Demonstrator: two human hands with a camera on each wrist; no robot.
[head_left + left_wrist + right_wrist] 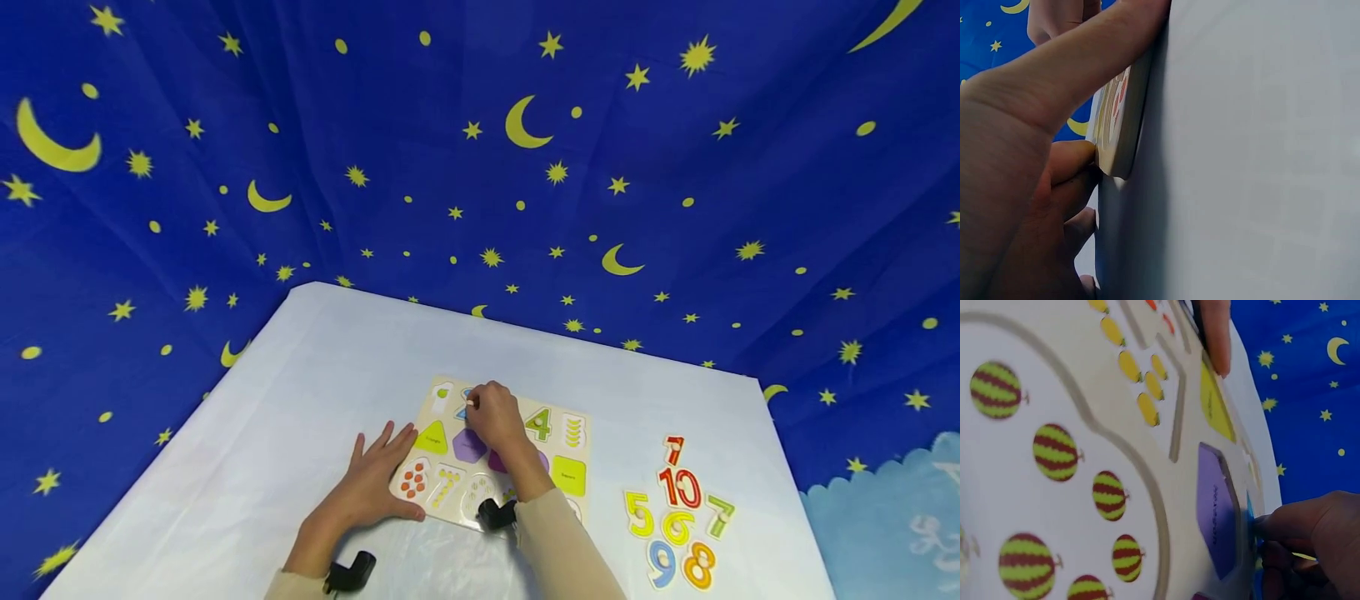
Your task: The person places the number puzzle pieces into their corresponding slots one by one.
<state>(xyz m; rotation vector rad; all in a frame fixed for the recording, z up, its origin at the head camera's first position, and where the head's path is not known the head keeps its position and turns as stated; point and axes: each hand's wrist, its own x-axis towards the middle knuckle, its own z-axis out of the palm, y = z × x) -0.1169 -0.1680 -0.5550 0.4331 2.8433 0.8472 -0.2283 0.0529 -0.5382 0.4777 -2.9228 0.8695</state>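
Note:
A wooden number puzzle board (pixel 451 423) lies on the white table. My left hand (pixel 372 479) rests at its left edge, fingers spread; in the left wrist view the thumb (pixel 1054 81) stretches along the board's near side. At the board's upper row, my right hand (pixel 495 417) pinches the blue number 2 piece (pixel 462 410), which overlaps its place beside the 1 slot. That hand hides part of the piece and the board behind it. A green 4 (pixel 538 424), yellow triangle (pixel 432 437), purple hexagon (pixel 1215 506) and yellow-green square (pixel 568 475) sit in the board.
To the right of the board lie loose number pieces: red 1 (pixel 674 450), red 10 (pixel 679 488), yellow 5 (pixel 639 514), yellow 6 (pixel 678 527), green 7 (pixel 720 517), blue 9 (pixel 662 564) and orange 8 (pixel 699 567). A blue star-patterned curtain (pixel 420 150) hangs behind the table.

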